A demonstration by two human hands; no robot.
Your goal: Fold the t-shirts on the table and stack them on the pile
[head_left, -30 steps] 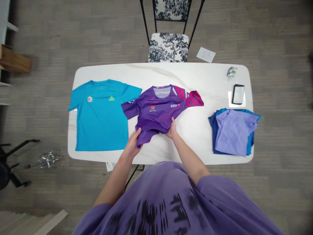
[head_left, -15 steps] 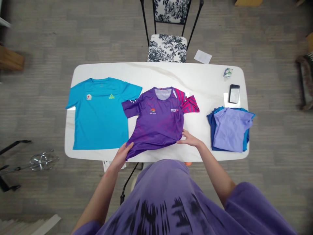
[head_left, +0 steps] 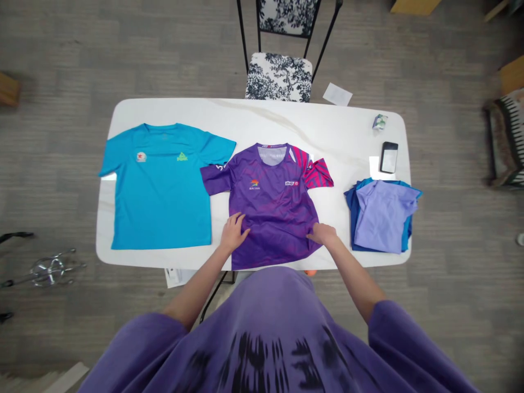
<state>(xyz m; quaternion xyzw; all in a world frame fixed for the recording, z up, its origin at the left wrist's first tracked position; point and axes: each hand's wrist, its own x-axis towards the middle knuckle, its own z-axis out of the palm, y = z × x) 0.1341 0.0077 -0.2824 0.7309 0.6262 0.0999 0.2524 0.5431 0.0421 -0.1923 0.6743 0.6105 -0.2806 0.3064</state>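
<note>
A purple T-shirt lies front up at the middle of the table, its pink-striped sleeve to the right and its lower part wrinkled. My left hand rests at the shirt's left side, fingers apart on the fabric. At the opposite side, low down, my right hand has its fingers closed on the shirt's edge. To the left a blue T-shirt is spread flat, its sleeve meeting the purple one.
The white table bears a stack of folded shirts at the right, lavender on top. Behind it are a phone and a small crumpled packet. A patterned chair stands at the far side, near paper.
My left hand has let go of the lower left corner and moved up and right onto the shirt's side. The hem has come down straighter. My right hand has shifted slightly right, gripping the edge.
</note>
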